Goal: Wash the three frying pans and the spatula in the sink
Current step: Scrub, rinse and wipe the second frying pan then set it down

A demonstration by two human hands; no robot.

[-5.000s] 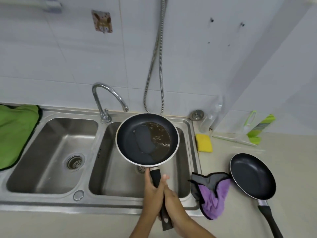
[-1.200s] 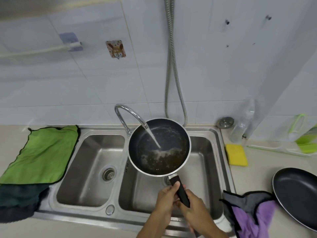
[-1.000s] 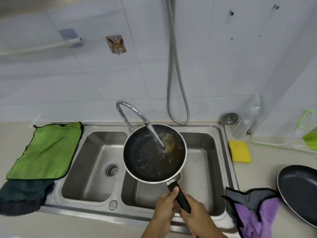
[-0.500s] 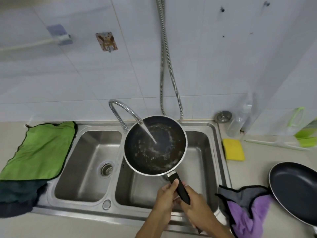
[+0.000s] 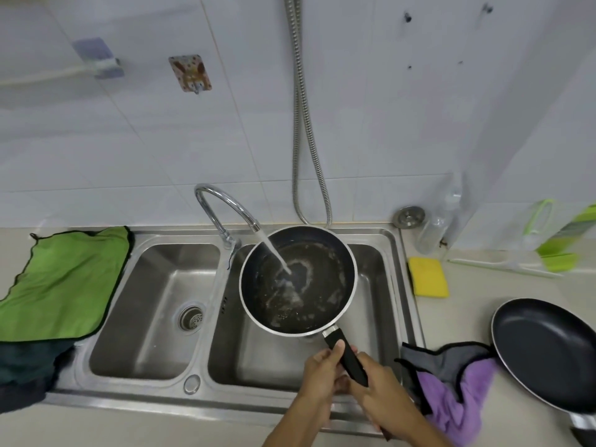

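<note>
Head view: you hold the round black frying pan point(image 5: 298, 280) over the right basin of the steel double sink point(image 5: 375, 285), under the curved chrome tap point(image 5: 225, 204), whose water strikes its soiled inside. Your left hand point(image 5: 322, 366) and right hand point(image 5: 377, 391) both curl their fingers point(image 5: 337, 346) round its black handle point(image 5: 346, 356). A second black frying pan point(image 5: 545, 353) lies on the beige worktop point(image 5: 467, 311) at the right.

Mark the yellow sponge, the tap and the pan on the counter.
yellow sponge point(image 5: 429, 277), head view, centre of its top.
tap point(image 5: 233, 204), head view, curve of the spout.
pan on the counter point(image 5: 545, 353), head view, middle of its dark inside.
</note>
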